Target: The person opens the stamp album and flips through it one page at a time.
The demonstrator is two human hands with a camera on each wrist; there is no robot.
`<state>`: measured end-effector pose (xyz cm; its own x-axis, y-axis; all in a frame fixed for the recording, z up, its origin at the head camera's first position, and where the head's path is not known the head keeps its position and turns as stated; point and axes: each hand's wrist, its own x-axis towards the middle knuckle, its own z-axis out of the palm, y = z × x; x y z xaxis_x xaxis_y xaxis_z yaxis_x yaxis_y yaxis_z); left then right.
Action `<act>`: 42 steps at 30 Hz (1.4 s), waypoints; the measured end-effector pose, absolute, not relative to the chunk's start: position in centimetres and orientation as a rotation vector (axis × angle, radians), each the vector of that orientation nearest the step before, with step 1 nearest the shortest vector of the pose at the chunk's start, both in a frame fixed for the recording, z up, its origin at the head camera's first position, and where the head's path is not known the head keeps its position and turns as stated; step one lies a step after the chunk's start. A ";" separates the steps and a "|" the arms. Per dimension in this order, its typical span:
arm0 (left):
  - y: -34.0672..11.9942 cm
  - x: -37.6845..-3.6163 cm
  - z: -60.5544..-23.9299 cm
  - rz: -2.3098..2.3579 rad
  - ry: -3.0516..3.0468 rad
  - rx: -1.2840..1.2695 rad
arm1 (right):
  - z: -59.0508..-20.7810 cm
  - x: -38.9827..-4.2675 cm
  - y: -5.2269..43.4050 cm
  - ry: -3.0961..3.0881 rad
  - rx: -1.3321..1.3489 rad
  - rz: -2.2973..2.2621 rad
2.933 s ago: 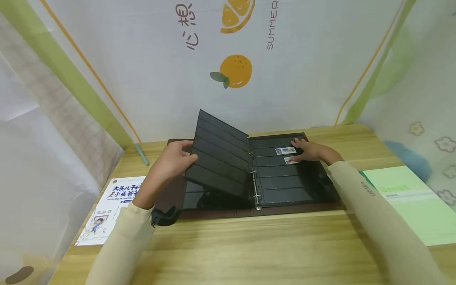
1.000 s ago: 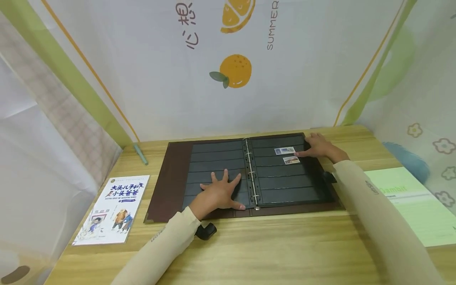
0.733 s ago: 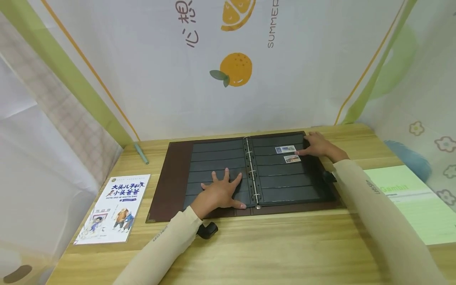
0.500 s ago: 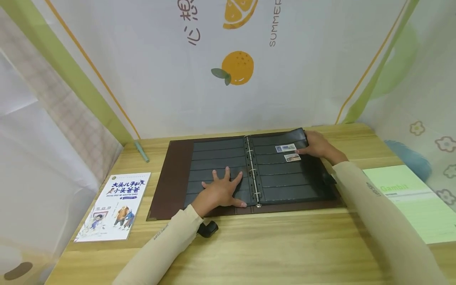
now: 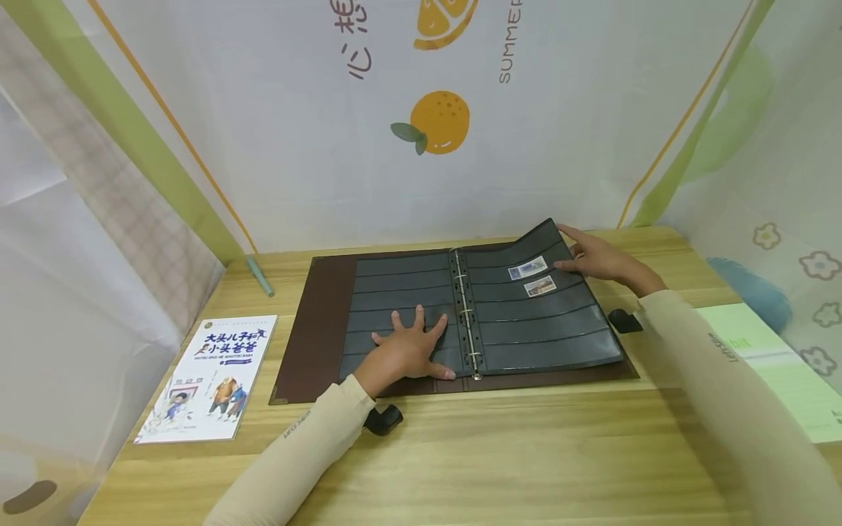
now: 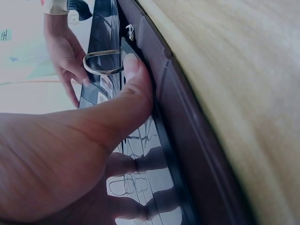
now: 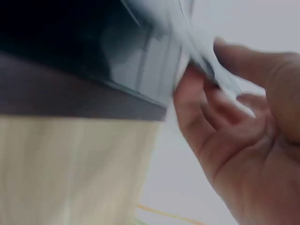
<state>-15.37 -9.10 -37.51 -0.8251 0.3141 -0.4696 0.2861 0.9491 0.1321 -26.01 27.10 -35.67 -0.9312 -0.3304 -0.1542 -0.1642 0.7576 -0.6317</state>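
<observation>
Hands, two of them, work on one brown ring binder (image 5: 316, 329) lying open on a wooden table (image 5: 500, 453), with two small stamps (image 5: 528, 268) tucked in the strips of its right-hand black page (image 5: 546, 329), just inward of the right hand's fingertips. One children's book (image 5: 210, 376) lies well to the left of the left hand's fingers, one green booklet (image 5: 783, 365) lies off to the right beyond the right sleeve, and one pale green pen (image 5: 260, 276) rests at the table's back edge. Half a second ago the right-hand page lay nearly flat; now its far outer corner is lifted and the sheet curves upward. The left hand has stayed put. The left hand (image 5: 406, 351) lies flat with fingers spread wide, pressing on the left-hand black page (image 5: 395, 292), thumb tip just beside the metal rings (image 5: 468, 315). The right hand (image 5: 601, 259) pinches the raised outer edge of the right-hand page, thumb on top and fingers curled beneath, as the blurred right wrist view also suggests
</observation>
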 end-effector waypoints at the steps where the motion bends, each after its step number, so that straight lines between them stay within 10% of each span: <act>1: -9.1 -15.4 -37.5 0.074 2.601 0.428 | -35.4 -26.0 27.3 2.664 -0.384 -0.962; 42: -9.1 -15.3 -37.8 0.037 2.619 0.429 | -26.8 -26.3 18.9 2.575 -0.065 -1.878</act>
